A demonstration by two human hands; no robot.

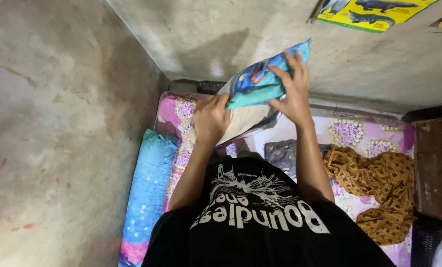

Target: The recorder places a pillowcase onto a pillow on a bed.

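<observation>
1. Head view, far left: bare grey concrete wall (58, 123). Below it, along the bed's edge, lies a long blue bolster with a pink end (149, 193), untouched.
2. Left hand (211, 118): fingers curled and pressed together, gripping the lower corner of a pillow in a blue printed fabric cover (260, 81). Plain beige cloth (245, 123) shows beneath the blue edge at this hand. Cannot tell whether that is the pillow's inner body or the cover's reverse.
3. Pillow position: held up in the air between both hands, above the bed's head end, close to the wall, tilted with its upper corner to the right.
4. Right hand (292, 89): fingers spread flat over the pillow's blue face, thumb underneath, clamping the edge.
5. Judgement on progress: cover appears mostly on, beige part not yet covered. Pillow not yet set down.
6. Right of the arms: pink floral bedsheet (352, 131), a dark grey patterned cushion (282, 153), then a crumpled brown patterned cloth (379, 188), unfolded.
7. Top right: yellow animal poster (374, 12) on the wall.
</observation>
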